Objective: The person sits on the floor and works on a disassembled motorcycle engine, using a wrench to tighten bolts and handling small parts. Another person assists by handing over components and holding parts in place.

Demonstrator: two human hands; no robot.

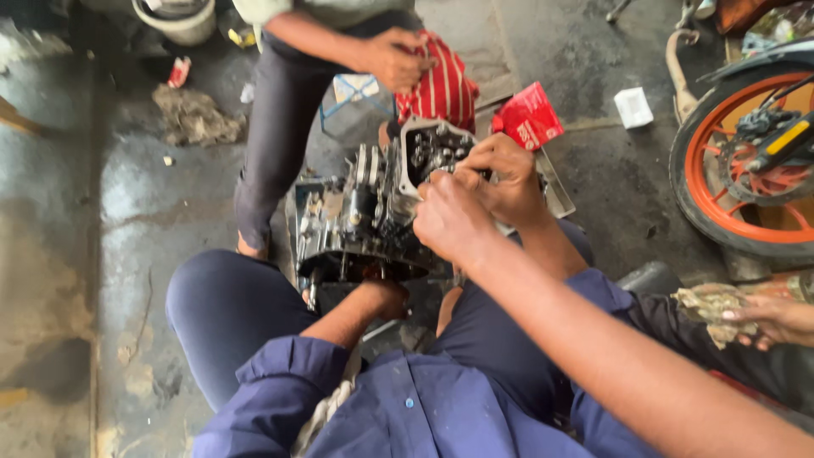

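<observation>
A greasy motorcycle engine block (360, 216) stands on the floor between my knees. My left hand (383, 297) reaches under its near edge and grips it from below, fingers partly hidden. My right hand (507, 174) is at the open top of the engine, fingers closed on a small part beside the valve gear (432, 148). A second bare forearm comes in from the lower right, and its hand (451, 222) presses on the same spot just in front of mine.
A standing person in dark trousers (275, 127) holds a red striped cloth (441, 85) behind the engine. A red box (527, 117) lies beside it. An orange motorcycle wheel (746, 161) stands at the right, and another hand holds a rag (712, 305). The concrete floor (127, 212) is wet.
</observation>
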